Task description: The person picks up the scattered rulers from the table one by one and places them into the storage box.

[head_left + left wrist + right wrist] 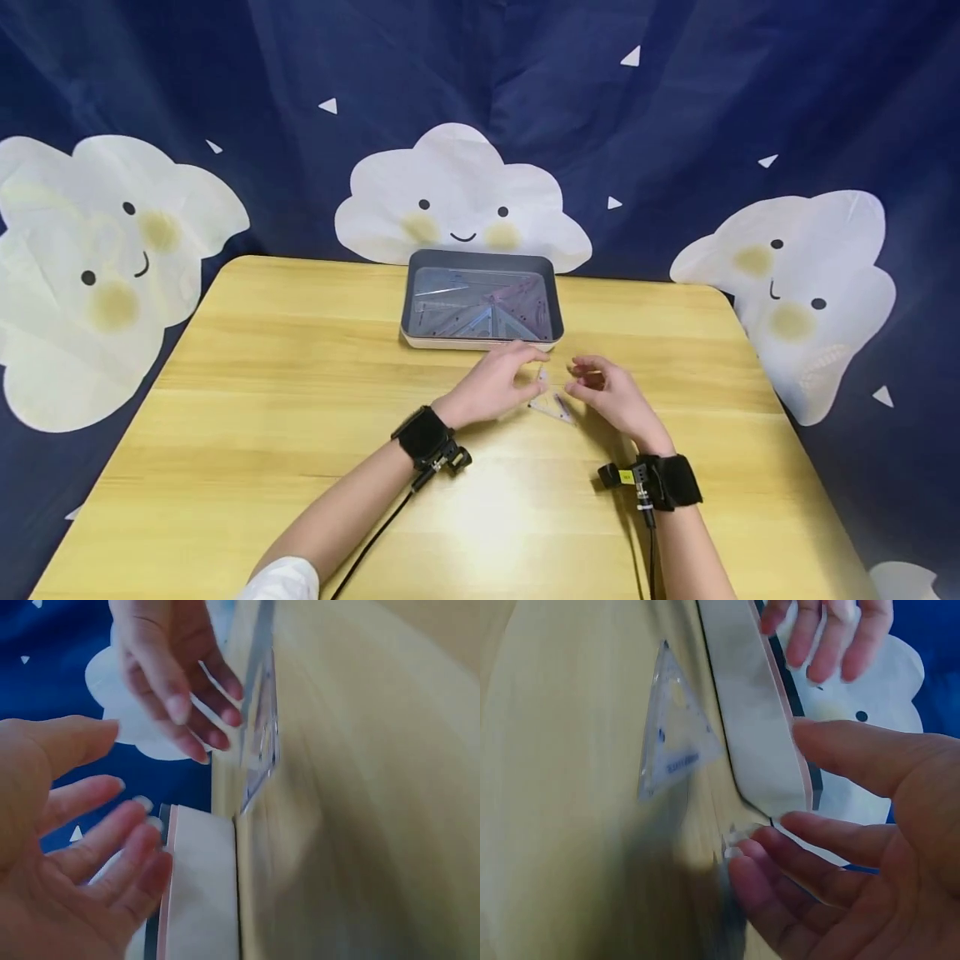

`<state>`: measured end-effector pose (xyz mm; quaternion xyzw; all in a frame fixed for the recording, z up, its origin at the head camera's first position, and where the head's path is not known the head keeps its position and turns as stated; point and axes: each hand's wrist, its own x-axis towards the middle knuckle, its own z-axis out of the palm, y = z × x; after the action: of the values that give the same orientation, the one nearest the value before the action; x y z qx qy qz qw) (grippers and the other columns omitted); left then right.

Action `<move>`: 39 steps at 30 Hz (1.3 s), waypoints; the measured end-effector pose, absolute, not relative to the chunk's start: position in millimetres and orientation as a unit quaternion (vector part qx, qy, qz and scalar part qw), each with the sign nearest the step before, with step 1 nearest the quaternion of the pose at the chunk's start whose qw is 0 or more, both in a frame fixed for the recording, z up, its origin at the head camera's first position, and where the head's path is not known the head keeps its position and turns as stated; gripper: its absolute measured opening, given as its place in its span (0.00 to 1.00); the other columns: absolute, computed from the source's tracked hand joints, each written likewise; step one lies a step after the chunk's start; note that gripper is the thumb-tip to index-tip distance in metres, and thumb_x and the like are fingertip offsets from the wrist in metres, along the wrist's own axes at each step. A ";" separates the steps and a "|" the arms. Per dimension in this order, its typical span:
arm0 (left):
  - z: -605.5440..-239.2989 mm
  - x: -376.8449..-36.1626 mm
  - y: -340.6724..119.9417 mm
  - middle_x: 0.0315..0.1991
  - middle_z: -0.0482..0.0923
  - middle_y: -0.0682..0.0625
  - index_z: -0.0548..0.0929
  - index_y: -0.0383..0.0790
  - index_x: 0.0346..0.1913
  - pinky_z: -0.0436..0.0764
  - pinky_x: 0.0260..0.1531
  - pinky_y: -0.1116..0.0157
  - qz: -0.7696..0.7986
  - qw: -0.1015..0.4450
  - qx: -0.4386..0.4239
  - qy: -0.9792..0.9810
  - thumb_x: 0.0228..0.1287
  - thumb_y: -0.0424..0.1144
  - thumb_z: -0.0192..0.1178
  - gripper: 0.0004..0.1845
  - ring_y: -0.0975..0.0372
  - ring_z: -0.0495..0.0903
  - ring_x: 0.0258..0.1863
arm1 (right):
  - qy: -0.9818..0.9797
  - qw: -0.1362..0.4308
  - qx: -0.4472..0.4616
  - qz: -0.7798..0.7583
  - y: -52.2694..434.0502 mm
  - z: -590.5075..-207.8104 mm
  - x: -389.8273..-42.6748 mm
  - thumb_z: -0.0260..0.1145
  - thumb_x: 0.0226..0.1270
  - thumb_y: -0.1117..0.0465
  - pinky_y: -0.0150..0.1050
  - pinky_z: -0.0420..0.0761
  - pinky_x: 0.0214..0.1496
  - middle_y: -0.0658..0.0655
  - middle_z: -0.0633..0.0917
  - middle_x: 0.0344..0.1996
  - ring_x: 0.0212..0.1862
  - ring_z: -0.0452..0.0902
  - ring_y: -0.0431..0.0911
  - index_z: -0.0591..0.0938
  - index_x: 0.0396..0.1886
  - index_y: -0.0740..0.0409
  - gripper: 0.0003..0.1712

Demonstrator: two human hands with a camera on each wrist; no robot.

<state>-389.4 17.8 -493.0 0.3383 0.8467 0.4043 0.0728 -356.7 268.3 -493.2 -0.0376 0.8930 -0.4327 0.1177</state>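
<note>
A small clear plastic set square (552, 406) is over the wooden table between the two hands. In the right wrist view the same set square (676, 742) appears as a triangle with a cut-out and dark markings. The left hand (491, 387), fingers loosely bent and apart, is left of it beside the tray's front edge. To its right is the right hand (618, 400), its fingers relaxed and spread. Neither hand visibly grips anything. A blurred, see-through piece (731, 900) lies by the right fingertips; its kind and any contact are unclear.
A dark-lined tray (407, 312) with a pale outside stands at the table's back edge. Inside are several clear, blue and purple-tinted set squares (525, 300). Behind the table (300, 375) hangs a blue cloud-patterned curtain (450, 67). Cables trail from both wrist cameras.
</note>
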 end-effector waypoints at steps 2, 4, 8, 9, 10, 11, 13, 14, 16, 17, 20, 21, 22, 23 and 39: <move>-495.3 -384.4 19.3 0.71 0.75 0.46 0.77 0.42 0.71 0.71 0.72 0.50 0.395 0.080 0.333 0.852 0.73 0.48 0.67 0.28 0.52 0.72 0.71 | 0.899 0.125 -0.048 -0.416 268.1 -493.7 -354.5 0.72 0.72 0.57 0.54 0.82 0.61 0.68 0.83 0.60 0.57 0.82 0.58 0.75 0.70 0.69 0.33; -496.1 -381.8 20.8 0.72 0.74 0.45 0.77 0.41 0.71 0.70 0.73 0.50 0.386 0.081 0.331 0.857 0.72 0.49 0.68 0.30 0.52 0.71 0.72 | 0.904 0.125 -0.056 -0.405 266.6 -493.4 -353.8 0.73 0.71 0.57 0.52 0.83 0.59 0.67 0.84 0.59 0.55 0.83 0.57 0.77 0.67 0.70 0.31; -495.0 -381.0 23.9 0.74 0.72 0.44 0.76 0.41 0.72 0.67 0.74 0.47 0.368 0.083 0.321 0.869 0.70 0.51 0.69 0.32 0.49 0.69 0.74 | 0.910 0.130 -0.071 -0.387 260.6 -490.0 -354.7 0.74 0.70 0.57 0.51 0.83 0.57 0.66 0.85 0.54 0.51 0.83 0.54 0.80 0.62 0.70 0.28; -494.7 -381.0 24.6 0.74 0.72 0.44 0.76 0.41 0.72 0.67 0.74 0.47 0.365 0.086 0.313 0.873 0.70 0.51 0.69 0.33 0.49 0.69 0.74 | 0.912 0.133 -0.072 -0.382 258.7 -489.1 -354.5 0.74 0.69 0.57 0.51 0.83 0.56 0.65 0.85 0.52 0.50 0.83 0.54 0.80 0.61 0.70 0.27; -494.3 -380.6 25.4 0.74 0.72 0.43 0.76 0.40 0.72 0.67 0.74 0.46 0.365 0.092 0.302 0.876 0.69 0.51 0.69 0.33 0.48 0.68 0.74 | 0.914 0.134 -0.075 -0.375 256.7 -488.3 -354.3 0.75 0.69 0.57 0.51 0.83 0.56 0.64 0.85 0.50 0.49 0.82 0.53 0.81 0.60 0.70 0.27; -494.5 -379.8 26.2 0.73 0.72 0.42 0.75 0.39 0.72 0.67 0.74 0.47 0.364 0.100 0.289 0.880 0.69 0.52 0.69 0.34 0.48 0.69 0.73 | 0.917 0.136 -0.076 -0.367 254.6 -487.5 -354.0 0.75 0.68 0.56 0.50 0.83 0.55 0.63 0.85 0.49 0.48 0.82 0.52 0.81 0.60 0.69 0.27; -495.8 -377.3 28.5 0.71 0.71 0.41 0.75 0.37 0.72 0.71 0.71 0.49 0.359 0.119 0.262 0.888 0.68 0.54 0.69 0.36 0.49 0.72 0.70 | 0.926 0.130 -0.079 -0.346 250.4 -487.1 -352.8 0.77 0.66 0.57 0.48 0.82 0.52 0.61 0.84 0.45 0.46 0.80 0.50 0.82 0.58 0.69 0.28; -497.0 -375.3 30.0 0.69 0.72 0.40 0.75 0.36 0.72 0.73 0.69 0.50 0.354 0.130 0.251 0.892 0.68 0.55 0.69 0.37 0.50 0.74 0.66 | 0.932 0.124 -0.083 -0.329 248.2 -487.1 -352.0 0.78 0.64 0.56 0.46 0.81 0.50 0.60 0.84 0.43 0.44 0.79 0.49 0.82 0.58 0.69 0.29; -500.2 -370.7 33.6 0.64 0.71 0.40 0.74 0.33 0.71 0.76 0.65 0.54 0.344 0.149 0.236 0.897 0.68 0.58 0.68 0.40 0.52 0.75 0.59 | 0.946 0.111 -0.088 -0.293 243.7 -487.6 -349.7 0.81 0.59 0.55 0.44 0.79 0.46 0.58 0.82 0.40 0.41 0.77 0.48 0.82 0.55 0.68 0.30; -502.2 -368.1 35.5 0.61 0.70 0.41 0.74 0.32 0.71 0.77 0.62 0.55 0.338 0.156 0.232 0.899 0.68 0.60 0.67 0.41 0.53 0.74 0.56 | 0.952 0.104 -0.088 -0.274 241.7 -488.3 -348.5 0.82 0.57 0.55 0.44 0.78 0.45 0.57 0.81 0.39 0.39 0.76 0.48 0.82 0.53 0.67 0.30; -506.8 -361.0 40.5 0.55 0.69 0.43 0.75 0.29 0.69 0.77 0.57 0.59 0.321 0.167 0.229 0.904 0.70 0.62 0.63 0.41 0.55 0.71 0.50 | 0.965 0.093 -0.086 -0.230 236.7 -492.3 -345.0 0.84 0.54 0.55 0.43 0.76 0.40 0.55 0.78 0.36 0.36 0.73 0.47 0.81 0.48 0.65 0.29; -507.7 -359.2 41.5 0.54 0.68 0.44 0.75 0.29 0.69 0.76 0.55 0.60 0.321 0.167 0.228 0.904 0.70 0.62 0.63 0.41 0.56 0.70 0.49 | 0.967 0.090 -0.083 -0.224 235.3 -493.7 -344.0 0.84 0.54 0.56 0.43 0.76 0.39 0.55 0.78 0.35 0.35 0.72 0.47 0.81 0.46 0.64 0.27; -508.6 -357.6 42.4 0.52 0.68 0.44 0.75 0.29 0.69 0.76 0.53 0.60 0.321 0.167 0.228 0.904 0.71 0.60 0.63 0.40 0.56 0.69 0.48 | 0.968 0.087 -0.080 -0.220 234.2 -495.1 -343.3 0.84 0.54 0.56 0.43 0.76 0.39 0.55 0.78 0.35 0.35 0.72 0.47 0.81 0.45 0.64 0.26; -509.6 -356.5 43.1 0.51 0.68 0.45 0.75 0.28 0.69 0.75 0.52 0.60 0.323 0.165 0.230 0.903 0.72 0.58 0.63 0.38 0.56 0.69 0.48 | 0.969 0.084 -0.078 -0.219 233.2 -496.1 -342.7 0.84 0.55 0.56 0.43 0.76 0.39 0.54 0.78 0.34 0.35 0.72 0.47 0.81 0.44 0.63 0.25; -496.0 -360.1 47.2 0.74 0.61 0.35 0.61 0.29 0.78 0.57 0.77 0.44 0.557 0.301 0.120 0.765 0.80 0.47 0.54 0.35 0.46 0.59 0.75 | 0.975 0.082 0.000 -0.207 221.4 -489.4 -342.1 0.84 0.54 0.53 0.47 0.78 0.37 0.54 0.83 0.32 0.34 0.78 0.49 0.84 0.34 0.59 0.19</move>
<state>-360.1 47.2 -496.0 0.1199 0.7650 0.5568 0.3005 -342.1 221.4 -489.4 0.0000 0.9748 -0.2073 0.0817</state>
